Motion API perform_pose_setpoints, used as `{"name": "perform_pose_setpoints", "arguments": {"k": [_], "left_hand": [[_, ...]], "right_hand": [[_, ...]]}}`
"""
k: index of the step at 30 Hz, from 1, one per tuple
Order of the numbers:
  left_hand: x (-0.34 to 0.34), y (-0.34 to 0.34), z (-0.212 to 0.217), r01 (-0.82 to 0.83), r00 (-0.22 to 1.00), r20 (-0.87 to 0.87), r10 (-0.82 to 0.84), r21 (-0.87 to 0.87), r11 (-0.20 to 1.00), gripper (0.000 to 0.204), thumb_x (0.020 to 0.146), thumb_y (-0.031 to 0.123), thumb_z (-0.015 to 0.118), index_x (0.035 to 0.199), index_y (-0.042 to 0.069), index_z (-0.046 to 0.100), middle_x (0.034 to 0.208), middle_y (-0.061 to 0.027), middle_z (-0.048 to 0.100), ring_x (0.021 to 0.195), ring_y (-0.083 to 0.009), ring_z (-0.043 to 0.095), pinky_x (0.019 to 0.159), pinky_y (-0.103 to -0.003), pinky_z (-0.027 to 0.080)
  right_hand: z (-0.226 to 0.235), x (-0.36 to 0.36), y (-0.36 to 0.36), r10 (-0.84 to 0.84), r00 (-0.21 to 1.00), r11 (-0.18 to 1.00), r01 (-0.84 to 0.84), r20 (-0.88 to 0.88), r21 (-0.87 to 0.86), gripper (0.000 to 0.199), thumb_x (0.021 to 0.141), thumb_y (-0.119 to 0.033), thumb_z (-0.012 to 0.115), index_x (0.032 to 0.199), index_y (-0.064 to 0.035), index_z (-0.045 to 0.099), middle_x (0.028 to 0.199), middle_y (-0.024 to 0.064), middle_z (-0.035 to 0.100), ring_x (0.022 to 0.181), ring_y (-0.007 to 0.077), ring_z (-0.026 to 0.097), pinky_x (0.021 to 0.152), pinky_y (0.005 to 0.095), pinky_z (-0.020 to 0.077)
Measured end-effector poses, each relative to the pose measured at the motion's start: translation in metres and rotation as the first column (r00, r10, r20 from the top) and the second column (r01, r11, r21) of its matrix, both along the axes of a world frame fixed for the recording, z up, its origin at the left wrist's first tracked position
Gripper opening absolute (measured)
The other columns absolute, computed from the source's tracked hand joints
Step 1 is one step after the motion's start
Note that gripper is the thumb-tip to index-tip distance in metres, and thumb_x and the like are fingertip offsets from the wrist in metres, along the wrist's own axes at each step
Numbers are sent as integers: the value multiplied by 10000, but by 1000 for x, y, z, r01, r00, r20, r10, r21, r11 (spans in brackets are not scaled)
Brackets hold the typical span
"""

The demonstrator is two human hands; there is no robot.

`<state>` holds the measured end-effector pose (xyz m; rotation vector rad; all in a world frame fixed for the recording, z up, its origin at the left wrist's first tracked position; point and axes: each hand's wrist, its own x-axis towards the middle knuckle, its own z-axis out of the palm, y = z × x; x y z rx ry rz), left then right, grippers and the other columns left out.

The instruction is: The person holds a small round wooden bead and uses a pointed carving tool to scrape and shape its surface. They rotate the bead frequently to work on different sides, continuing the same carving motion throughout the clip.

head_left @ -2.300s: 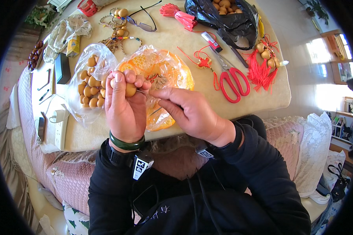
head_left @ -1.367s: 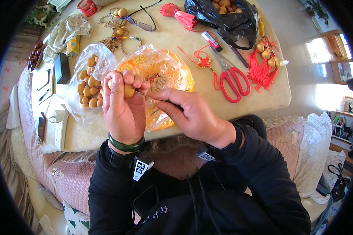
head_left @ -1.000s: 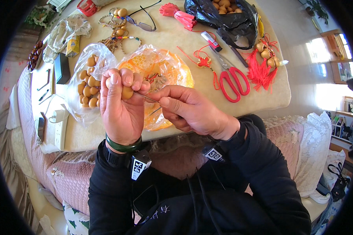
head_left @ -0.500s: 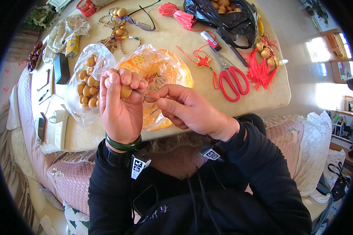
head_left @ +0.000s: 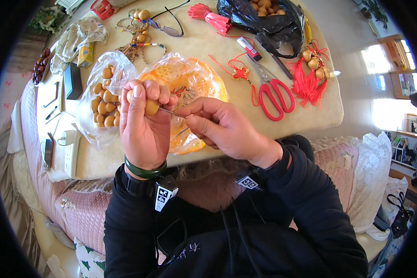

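My left hand [head_left: 144, 123], with a dark green bangle at the wrist, is closed around a small tan gourd [head_left: 151, 107]. Its rounded end shows beside the fingers; the rest is mostly hidden. Pinched in my right hand [head_left: 216, 124] is a thin metal needle-like tool [head_left: 171, 112], whose far end meets the gourd. Under both hands lies an orange and clear plastic bag [head_left: 208, 83] with small bits inside. Left of my left hand, a clear plastic bag [head_left: 85, 125] holds several more tan gourds [head_left: 107, 97].
Red-handled scissors [head_left: 277, 98], a red knotted cord [head_left: 240, 72] and gourds with red tassels [head_left: 310, 83] lie to the right. At the back are a black bag of gourds [head_left: 282, 28], sunglasses [head_left: 169, 30] and beaded strings [head_left: 136, 41]. A power strip [head_left: 71, 160] sits at the left edge.
My left hand and the gourd have shifted slightly right, toward my right hand. Less of the needle-like tool shows between the gourd and my right fingers.
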<state>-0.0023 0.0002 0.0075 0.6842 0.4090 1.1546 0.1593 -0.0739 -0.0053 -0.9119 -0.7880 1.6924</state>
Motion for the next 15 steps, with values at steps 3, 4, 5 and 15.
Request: {"name": "perform_pose_setpoints", "arguments": {"k": [3, 4, 5, 15], "left_hand": [[3, -3, -4, -85, 994, -75, 76, -116, 990, 55, 1061, 167, 498, 1050, 119, 523, 953, -18, 537, 864, -154, 537, 829, -339, 488], [5, -4, -5, -86, 994, -74, 77, -129, 988, 55, 1059, 168, 501, 1047, 119, 525, 954, -18, 539, 863, -153, 538, 829, -340, 488], [6, -3, -6, -94, 993, -82, 82, -162, 982, 56, 1058, 169, 505, 1044, 119, 527, 956, -18, 540, 861, -153, 539, 829, -340, 489], [4, -2, 0, -53, 997, -66, 51, -31, 998, 73, 1061, 177, 497, 1015, 121, 506, 927, -14, 515, 847, -155, 514, 830, -342, 462]], "right_hand": [[-7, -6, 3, -419, 749, 762, -19, 514, 648, 229, 988, -95, 647, 1204, -19, 658, 936, 51, 697, 761, 137, 649, 698, 274, 528], [-8, -7, 4, -434, 723, 755, -33, 537, 655, 232, 991, -100, 646, 1210, -25, 657, 934, 41, 692, 753, 131, 643, 692, 269, 525], [-8, -9, 3, -449, 696, 748, -50, 560, 662, 234, 994, -106, 644, 1215, -30, 655, 931, 31, 686, 745, 126, 636, 685, 264, 522], [-6, -5, 0, -121, 968, 964, 60, 222, 260, 203, 986, -106, 653, 1173, -26, 650, 884, 10, 648, 737, 124, 610, 679, 265, 516]]}}
